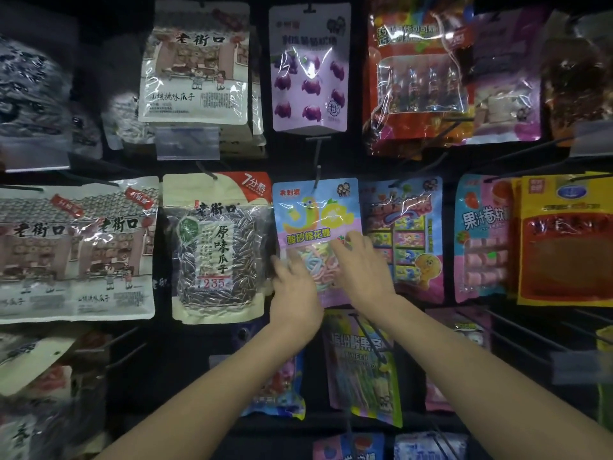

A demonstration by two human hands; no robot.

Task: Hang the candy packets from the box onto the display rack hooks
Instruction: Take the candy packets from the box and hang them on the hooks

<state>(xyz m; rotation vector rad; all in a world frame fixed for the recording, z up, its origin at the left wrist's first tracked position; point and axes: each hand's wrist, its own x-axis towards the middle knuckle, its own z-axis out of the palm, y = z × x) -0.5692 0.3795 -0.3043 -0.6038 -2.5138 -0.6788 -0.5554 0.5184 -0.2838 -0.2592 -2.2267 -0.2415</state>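
A candy packet (316, 214) in blue, yellow and pink with pastel ropes inside hangs on a black hook (317, 175) in the middle row of the display rack. My left hand (293, 290) grips the packet's lower left edge, fingers curled around it. My right hand (363, 268) lies flat on the packet's front at lower right, fingers spread and straight. The box is not in view.
Sunflower seed bags (217, 247) hang left of the packet, a blue candy packet (403, 237) right of it. A purple gummy packet (310, 68) hangs above, a striped candy packet (361, 366) below. Bare hooks (517, 327) stick out at lower right.
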